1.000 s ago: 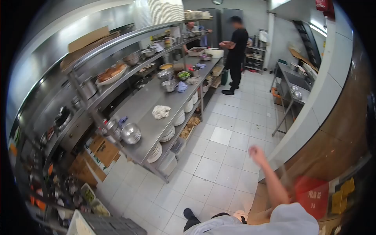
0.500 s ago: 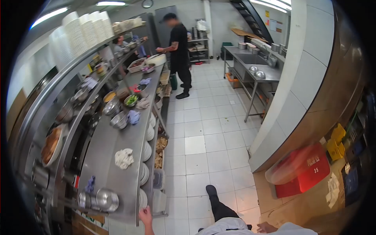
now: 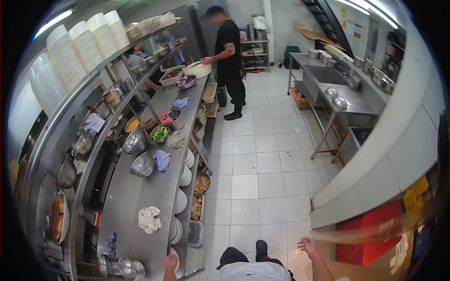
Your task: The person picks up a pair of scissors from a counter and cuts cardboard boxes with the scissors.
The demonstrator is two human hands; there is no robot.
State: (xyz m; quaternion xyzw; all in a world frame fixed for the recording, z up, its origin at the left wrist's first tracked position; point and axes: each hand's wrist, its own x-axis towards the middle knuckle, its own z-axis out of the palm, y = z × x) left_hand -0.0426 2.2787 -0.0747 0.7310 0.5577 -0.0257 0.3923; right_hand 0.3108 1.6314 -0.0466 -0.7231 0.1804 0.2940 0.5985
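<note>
One long steel counter stretches ahead and to the left of the left hand, which is by its aisle edge, fingers curled; whether it grips anything I cannot tell. A red box stands right of the right hand. Nested steel bowls lie left of the left hand, stacked plates just ahead of it, and a crumpled white cloth farther ahead, on the counter. Half a second ago the right hand was close to the body; now it is farther out, loosely open and apparently empty, so it looks free for handling
</note>
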